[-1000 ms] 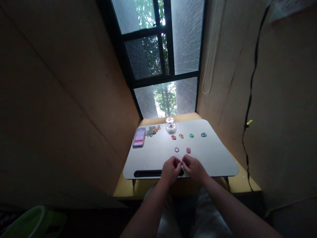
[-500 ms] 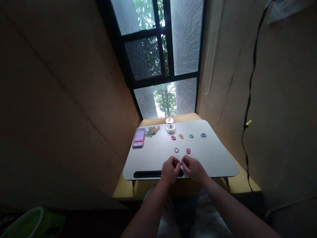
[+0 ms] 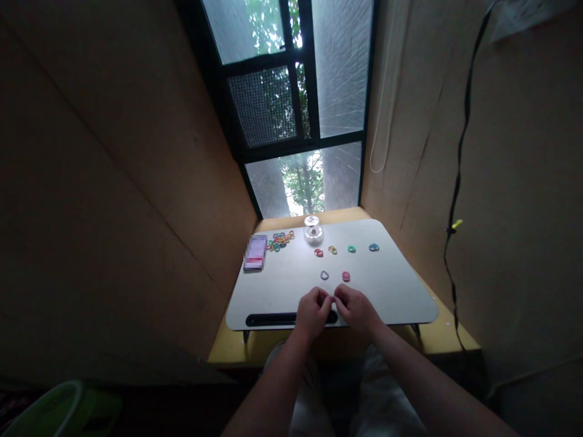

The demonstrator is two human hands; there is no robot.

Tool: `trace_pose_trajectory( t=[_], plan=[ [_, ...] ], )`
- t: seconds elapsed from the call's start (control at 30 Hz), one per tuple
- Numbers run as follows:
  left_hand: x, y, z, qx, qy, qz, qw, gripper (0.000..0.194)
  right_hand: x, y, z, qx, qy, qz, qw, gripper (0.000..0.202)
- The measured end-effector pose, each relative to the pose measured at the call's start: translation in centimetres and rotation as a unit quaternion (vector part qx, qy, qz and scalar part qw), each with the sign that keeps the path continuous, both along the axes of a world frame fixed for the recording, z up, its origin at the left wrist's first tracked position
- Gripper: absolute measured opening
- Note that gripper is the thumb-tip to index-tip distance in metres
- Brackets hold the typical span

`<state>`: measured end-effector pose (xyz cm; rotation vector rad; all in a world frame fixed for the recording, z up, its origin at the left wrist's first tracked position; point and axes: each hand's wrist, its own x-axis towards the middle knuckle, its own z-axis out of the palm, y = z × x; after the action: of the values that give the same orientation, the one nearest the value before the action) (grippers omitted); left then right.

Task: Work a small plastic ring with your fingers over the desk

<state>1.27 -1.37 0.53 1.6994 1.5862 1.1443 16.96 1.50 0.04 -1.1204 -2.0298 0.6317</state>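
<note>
My left hand (image 3: 314,311) and my right hand (image 3: 356,308) meet fingertip to fingertip above the front of a white lap desk (image 3: 277,291). Both are closed in a pinch; whatever lies between the fingertips is too small to make out. Just beyond them are a pale purple band (image 3: 324,275) and a pink ring-shaped bundle (image 3: 346,276). Farther back, small clusters of bands form a row: red (image 3: 318,252), yellow (image 3: 332,249), green (image 3: 351,249) and blue (image 3: 374,247). A mixed pile of coloured bands (image 3: 281,241) lies at the back left.
A clear round container (image 3: 314,235) stands at the back, with a round lid-like piece (image 3: 312,221) behind it. A phone (image 3: 255,253) rests at the left edge. Along the front runs a black slot strip (image 3: 271,319). A black cable (image 3: 459,164) hangs on the right wall.
</note>
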Motion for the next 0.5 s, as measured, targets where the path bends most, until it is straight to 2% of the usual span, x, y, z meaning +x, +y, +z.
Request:
trace_pose_trajectory(
  t=[0.5],
  plan=[
    [0.03,-0.10,0.04,0.009,0.009,-0.008,1.000,0.012,0.02,-0.01,-0.02,-0.001,-0.009,-0.003,1.000,0.008]
  ],
)
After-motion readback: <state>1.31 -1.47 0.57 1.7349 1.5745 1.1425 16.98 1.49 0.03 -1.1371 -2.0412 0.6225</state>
